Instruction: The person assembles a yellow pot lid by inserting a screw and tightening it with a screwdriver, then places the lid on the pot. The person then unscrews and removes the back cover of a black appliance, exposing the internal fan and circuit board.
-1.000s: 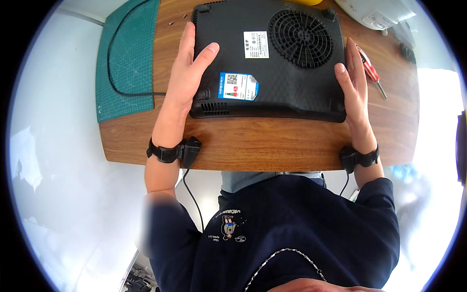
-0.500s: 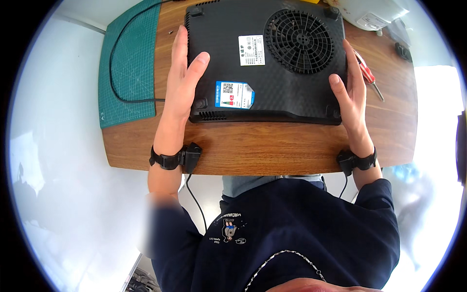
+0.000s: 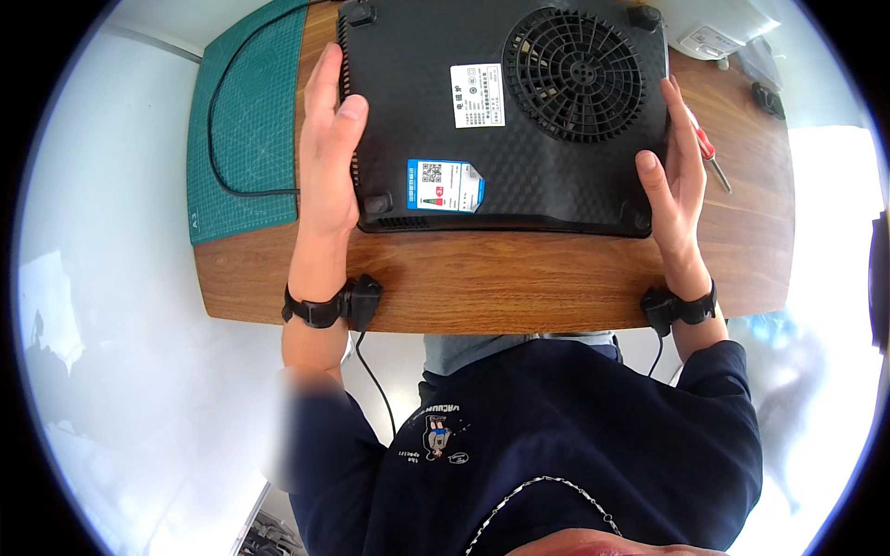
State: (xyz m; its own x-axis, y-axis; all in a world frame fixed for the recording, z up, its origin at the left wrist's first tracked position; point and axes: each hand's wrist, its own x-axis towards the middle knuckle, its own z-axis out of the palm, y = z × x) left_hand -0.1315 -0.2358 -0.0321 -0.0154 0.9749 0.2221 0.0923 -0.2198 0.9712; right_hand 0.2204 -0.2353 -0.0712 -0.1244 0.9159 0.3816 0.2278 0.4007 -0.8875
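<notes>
A black induction cooker lies with its underside up, showing a round fan grille, stubby feet and two stickers. My left hand is pressed along its left side, fingers stretched toward the far end and thumb by the edge. Along the right side lies my right hand, its thumb just over the near right corner. Between them the two hands hold the cooker, whose far end looks slightly raised. Its lower face is hidden.
Right of the cooker lies a red-handled screwdriver. A white appliance and a small black object stand at the far right. On the left is a green cutting mat, crossed by a black cable. The wooden tabletop ends close to me.
The cooker's far end has come up a little toward me, with its far left corner shifting left. My left hand has moved slightly left; the right has barely moved.
</notes>
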